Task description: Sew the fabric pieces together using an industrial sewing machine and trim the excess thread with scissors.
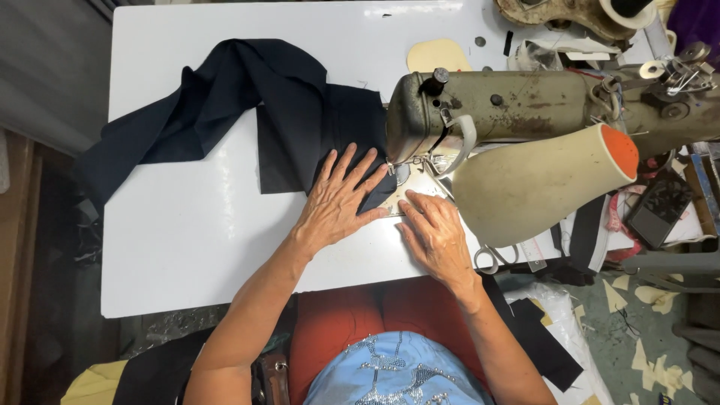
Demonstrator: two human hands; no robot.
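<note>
Dark navy fabric (247,105) lies spread over the white sewing table (187,225), its end running under the head of an old, worn olive-grey sewing machine (517,109). My left hand (341,199) lies flat on the fabric with fingers spread, just left of the needle and presser foot (391,166). My right hand (435,232) rests flat on the table in front of the needle plate, fingertips at the fabric's near edge. Neither hand grips anything. The seam under the presser foot is hidden by the machine head.
A cream lamp shade with an orange end (540,180) juts over the table's right side. Scissors (491,259) lie by my right wrist. Clutter and thread guides fill the right edge. Cream scraps (637,300) litter the floor. A cream oval patch (439,54) lies at the back.
</note>
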